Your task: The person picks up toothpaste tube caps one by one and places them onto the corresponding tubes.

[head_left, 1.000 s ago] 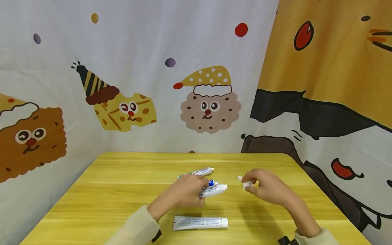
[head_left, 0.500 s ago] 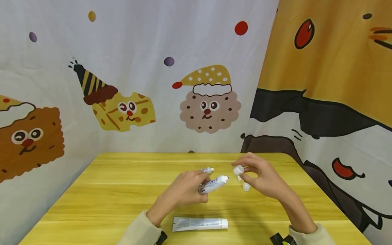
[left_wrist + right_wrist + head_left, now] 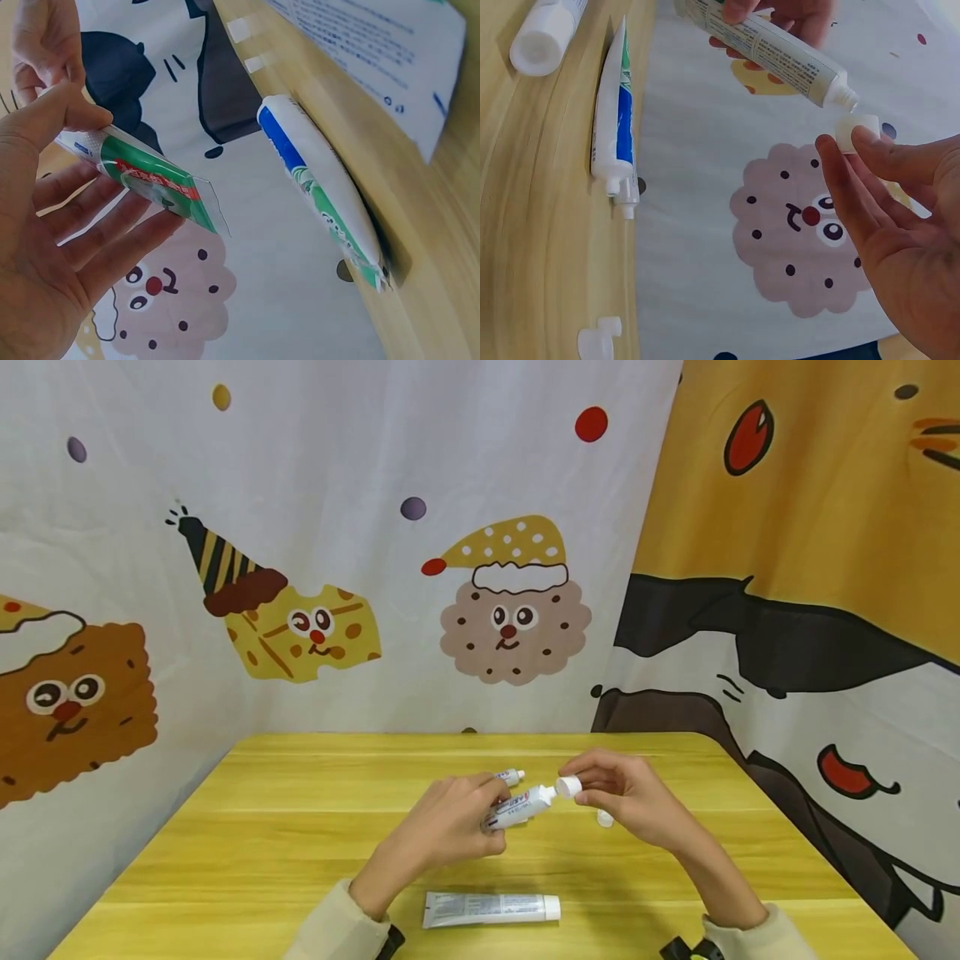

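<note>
My left hand point(image 3: 457, 818) grips a toothpaste tube point(image 3: 517, 810) above the table, its uncapped nozzle pointing right. In the left wrist view the tube's flat green tail point(image 3: 161, 184) passes between thumb and fingers. My right hand point(image 3: 630, 797) pinches a white cap point(image 3: 568, 787) between thumb and fingertips. In the right wrist view this cap point(image 3: 857, 133) is right at the threaded nozzle point(image 3: 844, 97), its opening toward it. Beneath the raised tube, two uncapped toothpaste tubes lie on the table: a blue-and-green one point(image 3: 611, 139) and another point(image 3: 628, 196) mostly hidden behind it.
A capped toothpaste tube point(image 3: 487, 908) lies nearest me on the yellow wooden table point(image 3: 300, 860). Two loose white caps, one larger point(image 3: 596, 343) and one smaller point(image 3: 610, 325), rest on the right side. A cartoon-printed curtain point(image 3: 337, 485) hangs behind the table.
My left hand has lifted its tube off the table. My right hand has picked up a white cap and carried it left to the tube's nozzle.
</note>
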Demonstrator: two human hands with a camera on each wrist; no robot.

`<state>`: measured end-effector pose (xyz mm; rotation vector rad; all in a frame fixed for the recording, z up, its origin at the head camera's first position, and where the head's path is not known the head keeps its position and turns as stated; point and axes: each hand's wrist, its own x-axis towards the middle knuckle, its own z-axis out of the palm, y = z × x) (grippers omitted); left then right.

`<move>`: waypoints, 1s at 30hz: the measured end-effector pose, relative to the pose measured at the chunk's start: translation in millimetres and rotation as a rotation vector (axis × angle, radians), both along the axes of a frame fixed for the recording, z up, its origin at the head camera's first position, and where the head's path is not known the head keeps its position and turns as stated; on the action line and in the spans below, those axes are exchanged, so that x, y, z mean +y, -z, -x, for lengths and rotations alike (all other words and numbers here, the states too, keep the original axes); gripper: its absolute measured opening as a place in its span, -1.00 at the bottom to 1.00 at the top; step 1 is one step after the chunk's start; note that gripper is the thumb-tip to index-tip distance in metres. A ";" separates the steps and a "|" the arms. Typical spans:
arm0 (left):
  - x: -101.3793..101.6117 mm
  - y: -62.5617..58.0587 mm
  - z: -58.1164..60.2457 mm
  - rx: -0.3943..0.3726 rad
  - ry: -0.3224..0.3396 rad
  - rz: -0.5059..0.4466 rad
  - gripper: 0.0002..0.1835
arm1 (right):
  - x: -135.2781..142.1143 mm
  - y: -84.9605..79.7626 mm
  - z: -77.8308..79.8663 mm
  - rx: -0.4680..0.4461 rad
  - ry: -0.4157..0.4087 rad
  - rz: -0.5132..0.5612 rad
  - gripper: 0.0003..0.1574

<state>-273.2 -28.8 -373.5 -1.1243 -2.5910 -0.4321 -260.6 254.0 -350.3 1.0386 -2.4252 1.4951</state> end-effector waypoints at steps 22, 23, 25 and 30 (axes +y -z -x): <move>0.2 -5.1 -3.7 0.031 0.006 0.027 -0.62 | -16.8 -6.8 -12.2 0.190 0.071 -0.093 -0.56; 0.2 -5.5 -4.1 0.034 0.007 0.031 -0.62 | -16.9 -6.9 -12.4 0.201 0.074 -0.103 -0.55; 0.3 -6.0 -4.7 0.044 0.009 0.036 -0.62 | -17.1 -7.4 -12.9 0.217 0.089 -0.129 -0.57; 0.1 -6.8 -5.7 0.066 0.009 0.033 -0.63 | -17.4 -9.4 -14.7 0.221 0.149 -0.177 -0.65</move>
